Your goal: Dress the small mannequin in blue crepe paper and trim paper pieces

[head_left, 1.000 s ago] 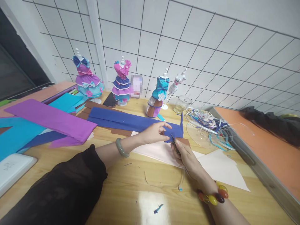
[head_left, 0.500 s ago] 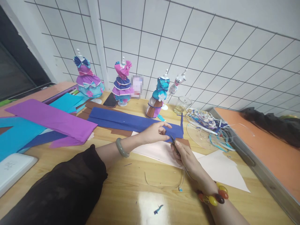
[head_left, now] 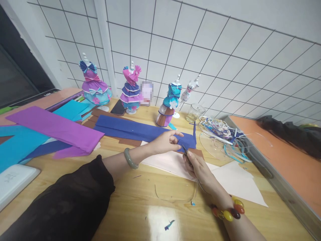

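Observation:
My left hand [head_left: 167,142], a green bangle on its wrist, has its fingers curled round a small piece of dark blue paper [head_left: 182,143]. This piece blends with the long blue crepe paper strip [head_left: 125,128] behind it, so its outline is hard to make out. In my right hand [head_left: 198,167] is a small pair of dark scissors [head_left: 185,150], mostly covered by the fingers. Their tips point up toward the left fingers and the blue piece. Beneath both hands lie brown paper [head_left: 198,153] and pale pink paper [head_left: 165,164].
Dressed doll forms [head_left: 96,83] stand by the tiled wall, near a phone [head_left: 118,107] and a glass [head_left: 195,112]. Purple paper [head_left: 55,129] and turquoise sheets lie left. Paper scraps [head_left: 220,129] heap on a clear plate at right, beside a raised tray edge [head_left: 271,177].

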Demonstrator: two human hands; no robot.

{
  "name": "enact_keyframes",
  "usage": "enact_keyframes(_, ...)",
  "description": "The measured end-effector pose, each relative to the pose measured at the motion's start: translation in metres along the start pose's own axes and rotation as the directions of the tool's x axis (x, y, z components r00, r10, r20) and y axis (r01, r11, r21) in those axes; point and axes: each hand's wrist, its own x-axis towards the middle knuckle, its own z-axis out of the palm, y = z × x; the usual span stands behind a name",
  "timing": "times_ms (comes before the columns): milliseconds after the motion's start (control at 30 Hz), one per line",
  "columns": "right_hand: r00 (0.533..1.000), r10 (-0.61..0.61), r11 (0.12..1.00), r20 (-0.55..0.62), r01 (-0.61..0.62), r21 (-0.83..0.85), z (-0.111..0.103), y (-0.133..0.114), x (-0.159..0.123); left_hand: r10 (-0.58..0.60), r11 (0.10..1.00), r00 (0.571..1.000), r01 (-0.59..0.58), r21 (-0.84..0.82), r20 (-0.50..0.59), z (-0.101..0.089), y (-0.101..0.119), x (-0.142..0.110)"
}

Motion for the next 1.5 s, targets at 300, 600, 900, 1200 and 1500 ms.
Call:
enact_keyframes(300, 1.0, 0.014, 0.999, -0.002, -0.014, 0.047, 0.0004, -0.0009, 0.0005, -0.015, 1.0, 1.0, 0.014, -0.014, -0.013, -0.001, -0.0006, 0.0002)
enact_keyframes(600, 0.998, 0.06, 0.989, -0.015, -0.058, 0.133, 0.0009, 0.0009, 0.0009, -0.025, 0.999, 0.999, 0.024, -0.041, -0.024, 0.0005, 0.0011, -0.0011)
enact_keyframes(900, 0.999, 0.032, 0.992, -0.039, -0.027, 0.127, 0.0022, -0.0017, 0.0001, -0.005, 1.0, 0.999, 0.004, 0.025, 0.045, -0.0002, -0.0045, -0.0017)
enact_keyframes(1200, 0.999, 0.035, 0.992, -0.034, -0.031, 0.12, 0.0022, -0.0018, 0.0001, -0.025, 1.0, 0.999, 0.025, 0.011, 0.027, -0.0003, -0.0039, -0.0007)
enact_keyframes(1500, 0.999, 0.042, 0.993, -0.014, -0.041, 0.108, 0.0019, -0.0016, 0.0004, -0.032, 0.998, 0.999, 0.032, -0.053, -0.012, 0.0007, -0.0004, -0.001)
